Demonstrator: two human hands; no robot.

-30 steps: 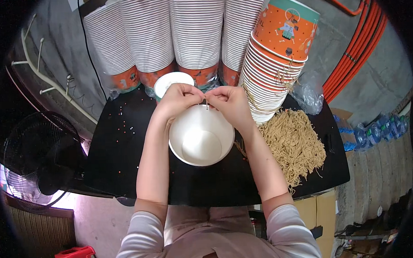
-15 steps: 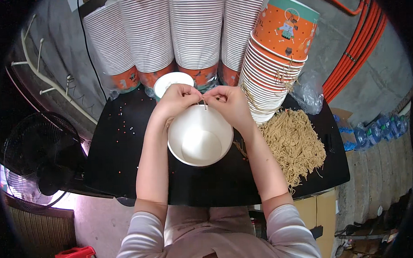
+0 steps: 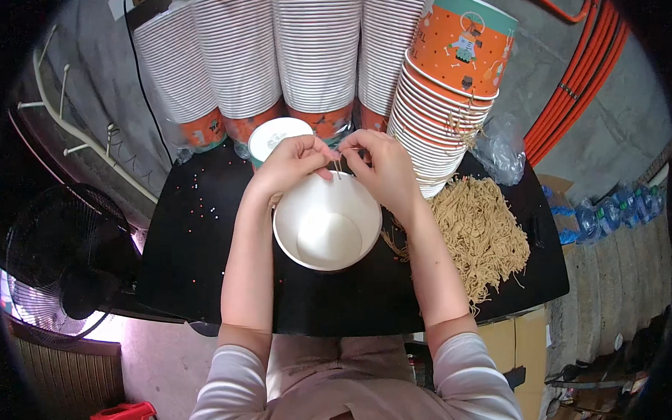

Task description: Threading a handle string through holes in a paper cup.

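Note:
A large paper bucket (image 3: 328, 243), white inside, stands upright on the black table in front of me. At its far rim a thin tan string (image 3: 340, 169) hangs down a little way into the bucket. My left hand (image 3: 299, 161) pinches the string at the rim, fingertips bent together. Just to its right, my right hand (image 3: 379, 164) has thumb and forefinger closed on the string too. The exact grip is partly hidden by the fingers. Beyond my left hand is a smaller white-rimmed tub (image 3: 278, 132) with small bits in it.
A pile of tan strings (image 3: 481, 238) lies right of my right forearm. Behind it leans a stack of orange buckets (image 3: 444, 125), some with strings at their rims. Wrapped bucket stacks (image 3: 319, 55) line the back. Small beads (image 3: 195, 211) are scattered at left; a black fan (image 3: 67, 256) stands beside the table.
My hands have drawn slightly apart at the rim, the right one moving a little to the right. The string end still hangs inside the bucket.

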